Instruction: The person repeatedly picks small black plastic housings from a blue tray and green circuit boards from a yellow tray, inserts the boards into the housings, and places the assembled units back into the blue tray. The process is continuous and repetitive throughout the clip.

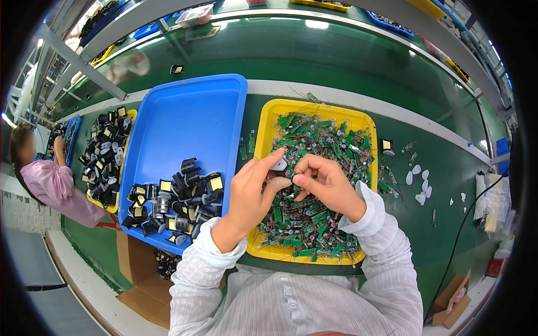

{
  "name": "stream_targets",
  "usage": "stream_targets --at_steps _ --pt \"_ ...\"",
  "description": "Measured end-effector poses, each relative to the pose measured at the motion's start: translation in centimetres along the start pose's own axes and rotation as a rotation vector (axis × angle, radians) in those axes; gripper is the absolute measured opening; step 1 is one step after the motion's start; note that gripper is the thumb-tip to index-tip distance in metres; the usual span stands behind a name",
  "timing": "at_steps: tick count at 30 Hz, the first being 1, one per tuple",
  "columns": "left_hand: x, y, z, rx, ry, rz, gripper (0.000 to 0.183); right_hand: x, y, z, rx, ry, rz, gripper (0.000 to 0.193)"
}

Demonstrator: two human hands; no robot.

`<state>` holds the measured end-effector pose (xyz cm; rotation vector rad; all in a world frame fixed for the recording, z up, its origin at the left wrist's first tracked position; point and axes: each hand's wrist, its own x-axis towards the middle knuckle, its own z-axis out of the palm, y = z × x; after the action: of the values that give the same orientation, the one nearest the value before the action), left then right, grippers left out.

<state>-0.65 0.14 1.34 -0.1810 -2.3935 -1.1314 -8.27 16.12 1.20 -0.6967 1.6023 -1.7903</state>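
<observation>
Green tabletop [336, 73] is carrying a yellow tray [268, 126] heaped with small green circuit boards [314, 140] and, just to its left, a blue tray [190, 112] holding black components [174, 204] at its near end. Both hands are hovering over the yellow tray: left hand [252, 193] and right hand [325, 182] are pinching a small part [286, 182] together between fingertips, too tiny to identify. White pads [417, 179] are lying to the right. Another person [53, 185] is sitting at far left.
</observation>
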Motion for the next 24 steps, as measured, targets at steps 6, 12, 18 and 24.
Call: stream_targets --at_steps 6,12,18,24 --pt "0.0 -0.5 0.0 -0.227 -0.102 -0.052 0.051 -0.2 0.4 0.8 -0.01 0.073 -0.099 0.009" --pt "0.0 -0.3 0.8 -0.671 -0.065 -0.195 0.046 -0.6 0.0 1.3 -0.459 0.186 -0.348 0.008" --pt "0.1 -0.4 -0.2 -0.582 -0.113 -0.239 0.043 -0.7 -0.2 1.2 -0.385 0.141 -0.314 0.008" --pt "-0.1 -0.6 -0.4 -0.679 -0.082 -0.248 0.048 -0.8 -0.8 1.1 -0.308 0.091 -0.234 0.012"
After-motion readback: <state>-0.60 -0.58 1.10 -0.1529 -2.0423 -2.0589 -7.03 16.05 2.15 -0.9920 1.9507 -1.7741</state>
